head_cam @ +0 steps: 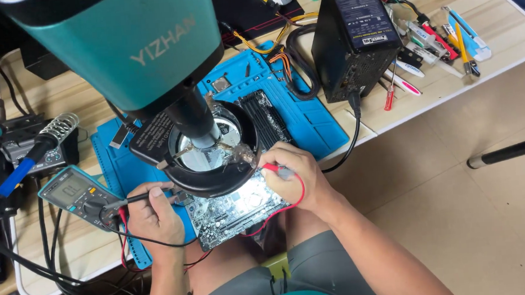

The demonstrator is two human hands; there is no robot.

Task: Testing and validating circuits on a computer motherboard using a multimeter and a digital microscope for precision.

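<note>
The left hand (151, 212) is closed around a black probe (146, 197), which lies almost flat and points to the right, toward the edge of the circuit board (233, 210). The right hand (295, 177) is closed around a red probe (271, 168), with the fingers pinched near its tip, and this tip points left under the black ring light (215, 180) of the microscope (126, 46). The board lies on a blue mat (310, 122) at the front edge of the table (501, 32), between the two hands, and it is brightly lit under the ring. A red wire (291, 204) runs from the right hand in a curve over the board. Just left of the left hand lies a teal meter (71, 193) with a grey screen. Further left stands a soldering iron (26, 161) with a blue handle in its holder. Behind the mat stands a black power supply box (356, 39), and to its right lie screwdrivers (403, 82) and other small tools.
</note>
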